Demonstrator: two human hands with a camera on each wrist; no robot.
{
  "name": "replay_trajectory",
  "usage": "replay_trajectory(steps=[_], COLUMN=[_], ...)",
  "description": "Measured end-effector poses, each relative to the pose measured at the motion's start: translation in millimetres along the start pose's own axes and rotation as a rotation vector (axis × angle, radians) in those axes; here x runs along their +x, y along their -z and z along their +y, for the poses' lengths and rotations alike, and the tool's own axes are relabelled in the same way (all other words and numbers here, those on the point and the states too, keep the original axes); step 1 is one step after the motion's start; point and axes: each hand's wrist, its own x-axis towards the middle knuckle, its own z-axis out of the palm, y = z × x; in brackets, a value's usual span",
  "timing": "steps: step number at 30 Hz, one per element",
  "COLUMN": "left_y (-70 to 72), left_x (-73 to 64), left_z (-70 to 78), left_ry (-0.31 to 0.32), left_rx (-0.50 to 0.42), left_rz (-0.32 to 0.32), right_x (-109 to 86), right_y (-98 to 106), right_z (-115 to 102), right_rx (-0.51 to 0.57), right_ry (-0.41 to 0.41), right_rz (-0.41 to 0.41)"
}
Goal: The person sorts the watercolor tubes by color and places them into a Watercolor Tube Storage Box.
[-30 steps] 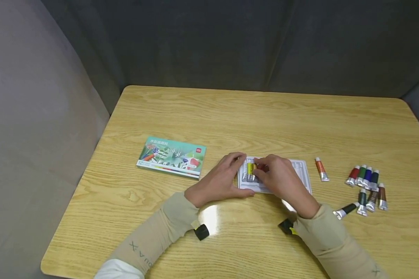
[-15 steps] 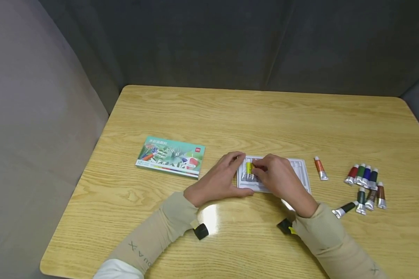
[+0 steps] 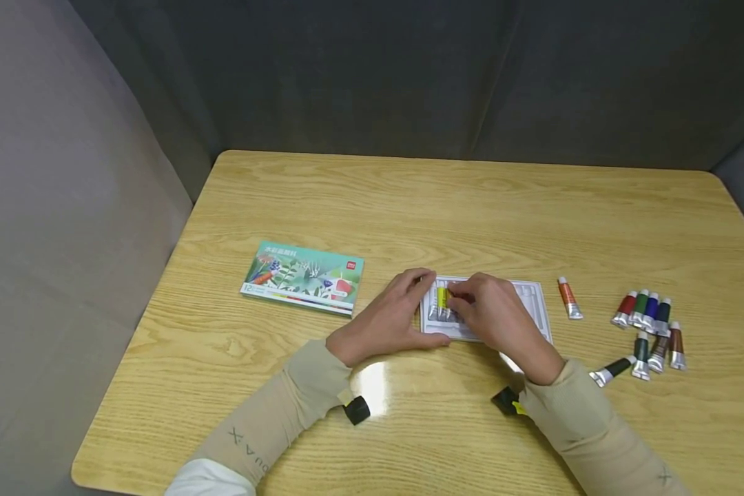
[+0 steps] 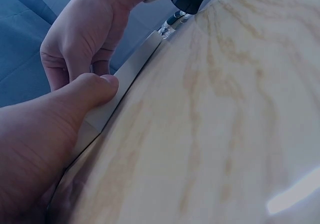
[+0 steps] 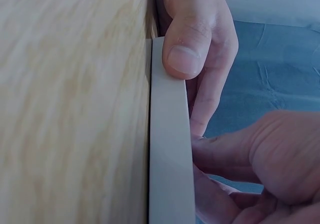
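Note:
A white plastic tray [image 3: 536, 313] with slots lies on the table; its side wall [image 5: 170, 139] shows in the right wrist view. My left hand [image 3: 392, 320] grips the tray's left end, thumb on the near edge and fingers at the far one. Inside, a white-capped tube [image 3: 432, 306] and a yellow paint tube [image 3: 442, 297] lie side by side at the left. Just right of them, my right hand [image 3: 497, 310] pinches a darker yellow paint tube, mostly hidden behind the fingers. Both thumbs sit close together in the left wrist view.
A teal watercolour box [image 3: 306, 277] lies left of the hands. Right of the tray is an orange paint tube [image 3: 569, 298]. Several more tubes, among them a red one [image 3: 624, 308], cluster farther right, with a dark green tube [image 3: 614, 372] lying slantwise nearer me.
The right fingers have shifted slightly left over the darker yellow tube, covering more of it. The left hand stays on the tray.

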Motion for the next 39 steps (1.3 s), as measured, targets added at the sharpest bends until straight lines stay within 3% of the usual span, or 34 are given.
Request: replay_trajectory(steps=[8, 17, 33, 39], left_y=[0.4, 0.3, 1.6, 1.2], left_x=[0.4, 0.2, -1.6, -1.0], left_z=[0.2, 2.0, 1.6, 1.8], left_ry=[0.005, 0.01, 0.031, 0.029], left_rx=[-0.001, -0.008, -0.016, -0.02], left_rz=[-0.006, -0.011, -0.038, -0.038], right_x=[-0.6, -5.4, -6.9, -8.6], right_y=[4, 24, 69, 82], right_z=[-2, 0, 39, 58], right_rx=[-0.008, 0.021, -0.032, -0.048], right_ry=[-0.013, -0.091, -0.208, -0.278], right_rz=[-0.027, -0.08, -0.025, -0.074])
